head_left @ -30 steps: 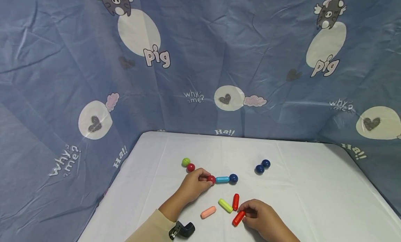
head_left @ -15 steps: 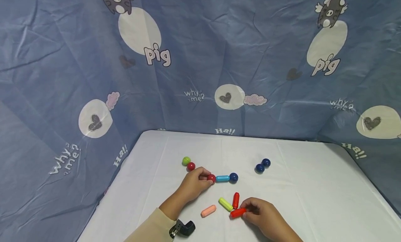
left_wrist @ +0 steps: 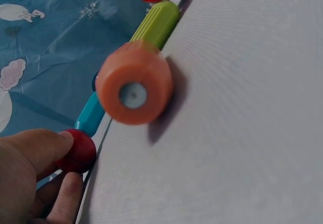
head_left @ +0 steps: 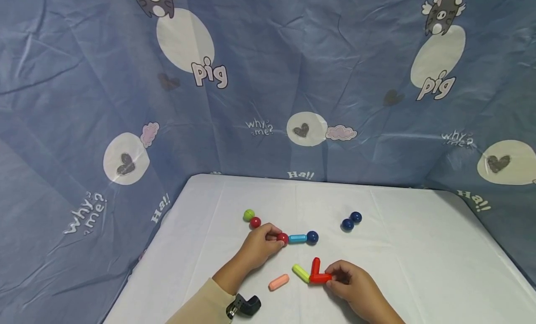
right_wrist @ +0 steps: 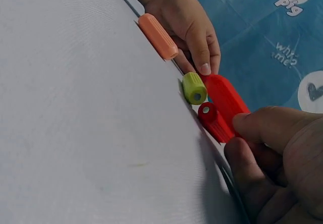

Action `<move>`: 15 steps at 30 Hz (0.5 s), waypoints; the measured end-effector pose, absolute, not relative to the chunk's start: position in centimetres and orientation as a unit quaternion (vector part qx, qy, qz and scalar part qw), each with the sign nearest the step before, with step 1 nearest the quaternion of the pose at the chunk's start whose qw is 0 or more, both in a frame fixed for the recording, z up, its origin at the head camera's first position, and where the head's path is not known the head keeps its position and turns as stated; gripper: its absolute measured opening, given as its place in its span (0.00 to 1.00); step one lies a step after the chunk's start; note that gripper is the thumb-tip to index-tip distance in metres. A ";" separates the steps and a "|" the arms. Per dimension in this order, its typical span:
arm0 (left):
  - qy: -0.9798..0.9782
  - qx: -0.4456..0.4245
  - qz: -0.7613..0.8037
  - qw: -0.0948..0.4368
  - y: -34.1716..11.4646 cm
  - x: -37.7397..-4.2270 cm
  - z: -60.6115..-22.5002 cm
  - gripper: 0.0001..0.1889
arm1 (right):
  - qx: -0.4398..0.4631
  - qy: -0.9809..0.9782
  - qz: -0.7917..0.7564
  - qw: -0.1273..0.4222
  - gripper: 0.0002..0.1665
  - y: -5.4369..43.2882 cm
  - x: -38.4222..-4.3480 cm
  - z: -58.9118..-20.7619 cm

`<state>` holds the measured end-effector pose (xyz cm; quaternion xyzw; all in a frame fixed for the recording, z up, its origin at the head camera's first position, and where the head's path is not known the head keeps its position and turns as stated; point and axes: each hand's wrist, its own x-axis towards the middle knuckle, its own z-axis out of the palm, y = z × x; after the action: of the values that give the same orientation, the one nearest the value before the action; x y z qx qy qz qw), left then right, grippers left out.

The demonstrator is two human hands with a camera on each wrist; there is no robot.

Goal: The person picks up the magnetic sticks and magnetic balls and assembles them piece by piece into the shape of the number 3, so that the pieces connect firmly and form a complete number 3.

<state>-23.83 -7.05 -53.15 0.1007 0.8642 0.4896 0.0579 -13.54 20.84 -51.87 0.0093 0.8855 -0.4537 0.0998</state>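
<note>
My left hand (head_left: 257, 247) pinches a red ball (head_left: 283, 239) between thumb and fingers. That ball joins a light-blue magnetic rod (head_left: 298, 239), which has a dark blue ball (head_left: 312, 237) on its far end. To the right and nearer, my right hand (head_left: 353, 286) pinches the right end of a red magnetic rod (head_left: 321, 278). Its left end lies against the near end of a second red rod (head_left: 316, 266), forming an L. A yellow-green rod (head_left: 300, 273) lies just left, its near end by that corner. In the left wrist view, an orange rod (left_wrist: 133, 82) shows a metal disc in its end.
Behind my left hand, a green ball (head_left: 249, 215) and another red ball (head_left: 255, 222) sit side by side. Two dark blue balls (head_left: 347, 225) are at the back right. Everything lies on a white-covered table (head_left: 418, 249) before a printed blue cloth (head_left: 268, 100).
My right hand has moved slightly away from me, turning its red rod from slanted to nearly crosswise and bringing it up to the other red rod. My left hand keeps its place.
</note>
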 end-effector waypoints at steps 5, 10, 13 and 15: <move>0.865 0.100 0.489 0.060 -7.1 -23.8 -53.0 0.12 | 0.040 0.878 -0.470 0.077 0.13 20.3 -13.5 -51.8; 0.864 0.097 0.490 0.060 -7.1 -23.8 -52.9 0.12 | 0.056 0.866 -0.494 0.055 0.13 19.9 -13.4 -51.6; 0.864 0.097 0.490 0.061 -7.1 -23.9 -52.9 0.11 | 0.075 0.870 -0.486 0.037 0.13 19.7 -13.6 -51.3; 0.863 0.101 0.491 0.058 -7.1 -23.9 -53.0 0.11 | 0.094 0.876 -0.473 0.025 0.13 19.5 -13.7 -51.1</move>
<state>-23.92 -7.09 -52.97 0.1005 0.8634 0.4910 0.0581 -13.74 19.52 -51.11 0.0937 0.8758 -0.4728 0.0247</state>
